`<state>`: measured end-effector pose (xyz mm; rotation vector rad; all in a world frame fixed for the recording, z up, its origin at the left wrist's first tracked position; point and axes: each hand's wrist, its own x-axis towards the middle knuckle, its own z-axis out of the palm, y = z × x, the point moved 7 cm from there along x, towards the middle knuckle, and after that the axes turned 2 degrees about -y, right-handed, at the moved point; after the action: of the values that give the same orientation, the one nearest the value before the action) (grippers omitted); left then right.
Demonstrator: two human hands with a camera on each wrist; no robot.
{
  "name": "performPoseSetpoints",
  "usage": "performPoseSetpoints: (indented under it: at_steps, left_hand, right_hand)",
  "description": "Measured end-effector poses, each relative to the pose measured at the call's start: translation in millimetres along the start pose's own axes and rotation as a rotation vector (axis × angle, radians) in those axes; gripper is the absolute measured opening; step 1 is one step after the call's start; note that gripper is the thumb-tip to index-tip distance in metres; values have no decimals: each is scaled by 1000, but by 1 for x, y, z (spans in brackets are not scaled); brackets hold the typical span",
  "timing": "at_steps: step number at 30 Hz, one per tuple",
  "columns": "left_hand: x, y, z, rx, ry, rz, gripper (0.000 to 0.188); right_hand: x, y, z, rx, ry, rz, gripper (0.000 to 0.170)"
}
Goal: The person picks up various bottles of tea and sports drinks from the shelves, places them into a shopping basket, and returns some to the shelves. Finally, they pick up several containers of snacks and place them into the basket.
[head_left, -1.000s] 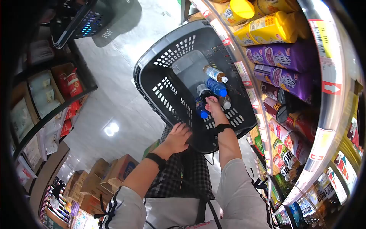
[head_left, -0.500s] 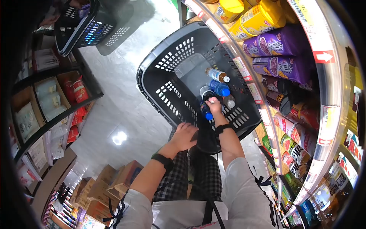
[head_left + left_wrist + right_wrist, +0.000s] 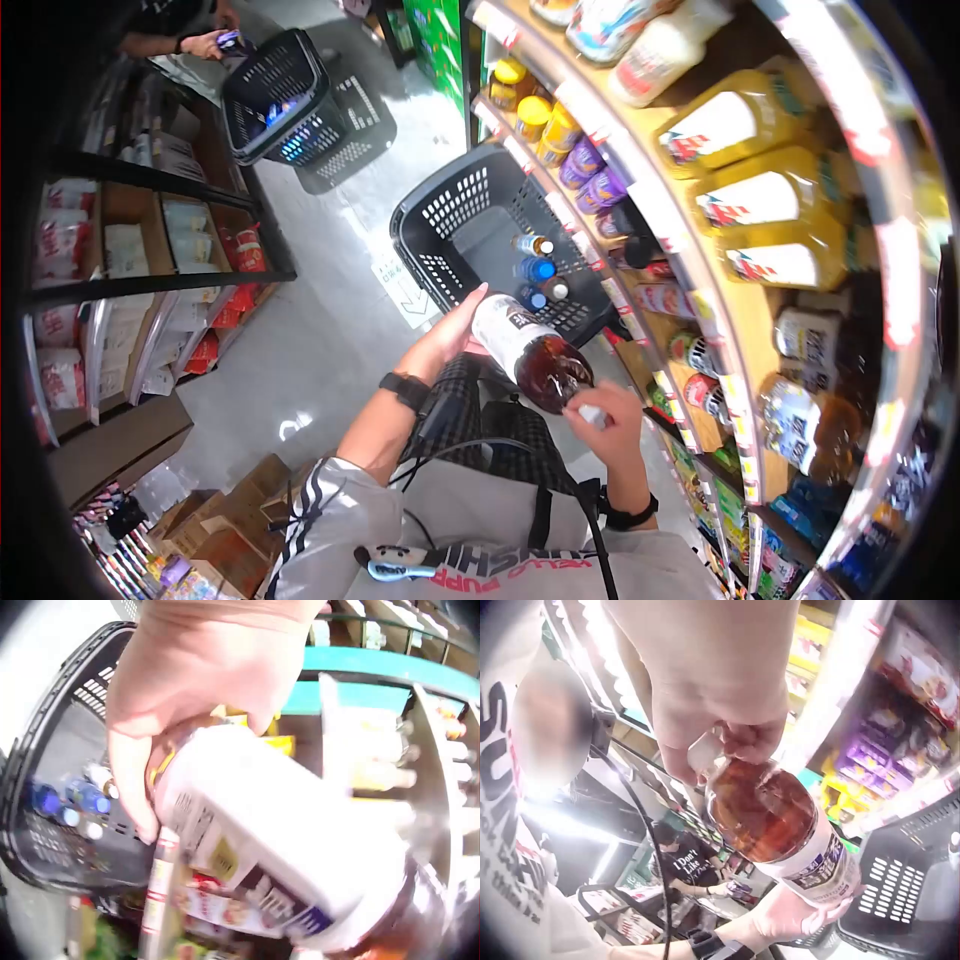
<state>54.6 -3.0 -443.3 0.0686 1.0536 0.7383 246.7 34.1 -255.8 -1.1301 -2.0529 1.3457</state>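
Observation:
A large bottle (image 3: 510,335) of dark amber drink, with a white label and white cap, lies tilted in front of my body. My left hand (image 3: 455,330) holds it round the base; the left wrist view shows the thumb and fingers to either side of the bottom end. At the other end my right hand (image 3: 612,425) pinches the neck beside the white cap (image 3: 705,752). Beyond the bottle stands a black shopping basket (image 3: 405,225). Inside it are a brown bottle (image 3: 530,244), a blue-capped bottle (image 3: 540,269) and a few others.
Shelves on the right carry yellow jugs (image 3: 750,195), purple packs (image 3: 600,188) and drink bottles. A second basket (image 3: 245,120) stands farther off, beside another person's hand (image 3: 205,44). Bagged goods (image 3: 65,245) fill the left rack; cardboard boxes (image 3: 235,540) sit lower left.
My right hand has lifted the dark bottle out of the basket towards my body. My left hand has left the basket rim and taken the bottle's base. The head view has shifted, showing more shelf.

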Motion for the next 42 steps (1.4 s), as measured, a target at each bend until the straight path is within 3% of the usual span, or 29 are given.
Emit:
performPoseSetpoints:
  at_steps: [2, 4, 6, 9, 10, 13, 15, 16, 18, 22, 26, 29, 30, 33, 37, 39, 40, 42]
  left_hand:
    - [-47, 8, 39, 99, -121, 98, 59]
    - [-94, 13, 74, 184, -278, 184, 64]
    - [-149, 24, 113, 87, -396, 354, 65]
    - [-220, 34, 160, 69, -516, 579, 84]
    - [-237, 39, 175, 60, -501, 643, 95]
    - [-275, 43, 206, 360, -388, 839, 87]
    - [-305, 45, 235, 467, -325, 987, 88]
    - [-316, 43, 246, 499, -325, 1037, 89]
    - [-331, 44, 262, 712, -286, 1247, 99]
    - [-357, 47, 287, 934, -199, 1414, 102]
    - [-358, 53, 304, 954, -240, 1372, 100]
    - [-341, 53, 308, 1072, -275, 1306, 98]
    - [-330, 52, 308, 1116, -293, 1280, 98]
    - [-283, 41, 297, 1185, -325, 1154, 95]
    - [-229, 22, 291, 1187, -359, 1004, 91]
    - [-204, 11, 298, 1051, -475, 1006, 89]
    - [-194, 8, 302, 1128, -447, 945, 88]
    - [-176, 8, 313, 1281, -389, 811, 84]
  right_hand:
    - [-40, -51, -29, -60, 64, -110, 25]
    - [-83, -66, -58, 176, 411, -172, 34]
    - [-117, -92, -83, 360, 563, -220, 49]
    - [-152, -80, -119, 439, 655, -214, 46]
    - [-162, -79, -130, 438, 727, -219, 44]
    - [-169, -103, -153, 658, 804, -184, 33]
    - [-177, -130, -169, 565, 878, -293, 31]
    - [-180, -121, -183, 382, 936, -306, 30]
    - [-192, -120, -194, 334, 885, -202, 30]
    - [-205, -122, -202, 486, 799, -78, 28]
    - [-223, -146, -202, 557, 804, -42, 24]
    - [-234, -123, -208, 479, 840, 26, 21]
    - [-238, -131, -201, 627, 756, 34, 17]
    - [-252, -119, -196, 541, 754, 239, 15]
    - [-256, -102, -197, 527, 825, 288, 16]
    - [-253, -115, -204, 314, 861, 243, 16]
    - [-248, -124, -209, 205, 877, 213, 17]
    - [-236, -158, -214, -353, 905, -7, 22]
